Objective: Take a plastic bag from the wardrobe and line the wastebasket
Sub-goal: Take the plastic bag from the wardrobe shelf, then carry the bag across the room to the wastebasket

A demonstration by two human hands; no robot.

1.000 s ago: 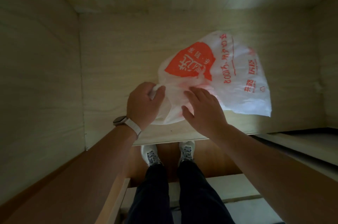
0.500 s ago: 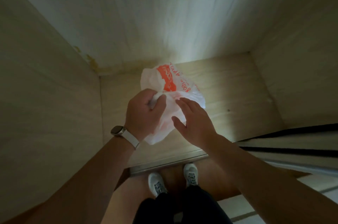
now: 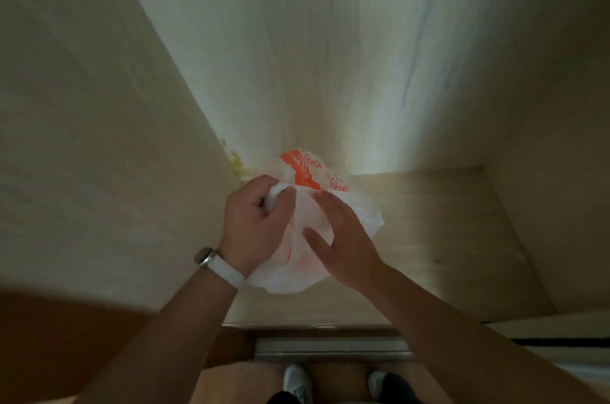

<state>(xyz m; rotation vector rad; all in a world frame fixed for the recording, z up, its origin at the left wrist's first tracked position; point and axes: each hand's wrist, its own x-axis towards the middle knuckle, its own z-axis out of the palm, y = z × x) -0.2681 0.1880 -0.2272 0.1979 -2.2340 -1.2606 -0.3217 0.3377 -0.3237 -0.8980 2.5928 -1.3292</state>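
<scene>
White, thin and crinkly, with orange print on it: that's the plastic bag (image 3: 310, 179), and it's found right between the two hands, inside the pale wood-grain wardrobe (image 3: 99, 139). A bunched-up bit of its top is gripped tight in the left hand (image 3: 255, 225), fingers curled into a fist round it, and a white-strapped watch (image 3: 206, 256) is worn on that wrist. The right hand (image 3: 343, 245) is laid against the bag's right side with its fingers spread and mostly straight. Nothing is actually pinched by it, as far as can be seen.

The relation that matters: the bag is stretched roughly front to back. Its orange-printed end is pointed away toward the wardrobe's back panel (image 3: 330, 56), and its loose white end is hung down toward the body, over the wardrobe's floor board (image 3: 429, 238). Whether that board is touched by the bag can't really be told from this angle. So the bag is carried by the left hand alone and the right is only rested on it, though both are equally near.

Judged from that, the fetching part is pretty much done. The bag only has to be drawn back toward the body, over the door track (image 3: 330, 344) at the front edge. The wastebasket isn't seen anywhere here, so lining hasn't been started. The bag's mouth will probably need to be found and opened, and the free right hand looks best placed for that.
</scene>
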